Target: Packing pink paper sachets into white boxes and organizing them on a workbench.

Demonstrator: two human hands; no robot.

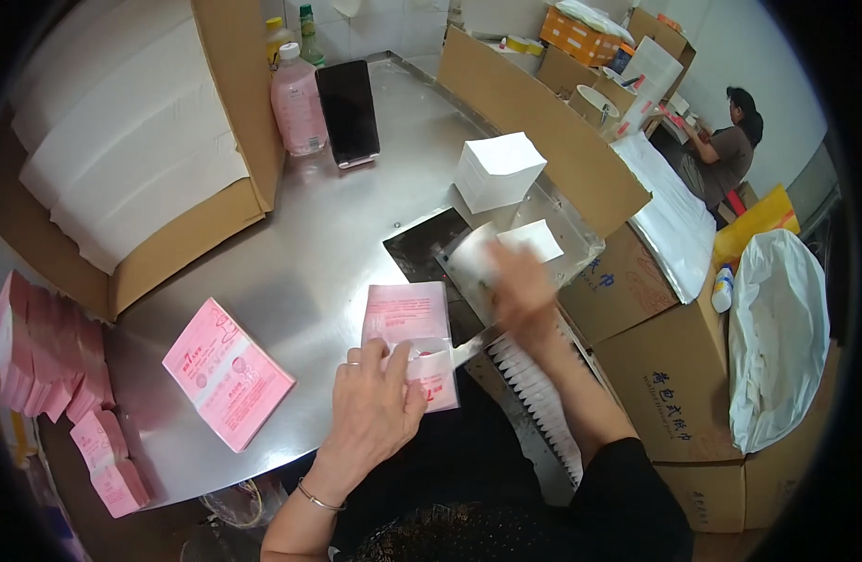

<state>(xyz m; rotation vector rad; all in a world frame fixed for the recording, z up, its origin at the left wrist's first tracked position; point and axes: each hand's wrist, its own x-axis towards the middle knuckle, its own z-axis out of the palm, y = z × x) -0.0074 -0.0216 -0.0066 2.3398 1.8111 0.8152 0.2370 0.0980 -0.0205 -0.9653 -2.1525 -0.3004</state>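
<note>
- Two bare hands over a steel table (337, 234), forearms entering from the lower edge.
- Left hand (375, 407): palm down, wrist ringed by a thin bracelet (316, 498); fingers slightly spread and bent, tips pressing on the near end of a pink packet (412, 332) lying flat on the table, thumb at the packet's opening near a folded white edge.
- Right hand (520, 290): blurred by motion, raised beyond and to the right of the left fingertips, forearm in a dark sleeve stretched up-right; fingers close together on a white folded tissue (534, 239); exact grip cannot be told through the blur.
- Beyond the right fingers: stack of white tissues (499, 169), standing apart.
- Left of the left fingers: pile of pink packets (227, 372), near but not touching.
- Under the right forearm: row of white packets on edge (543, 403).
- Far left: heaps of pink packets (47, 351), cardboard box of white sheets (131, 140).
- Far end of table: pink bottle (298, 103), dark phone (348, 112).
- Upper right: another person (726, 150) seated among cardboard boxes.
</note>
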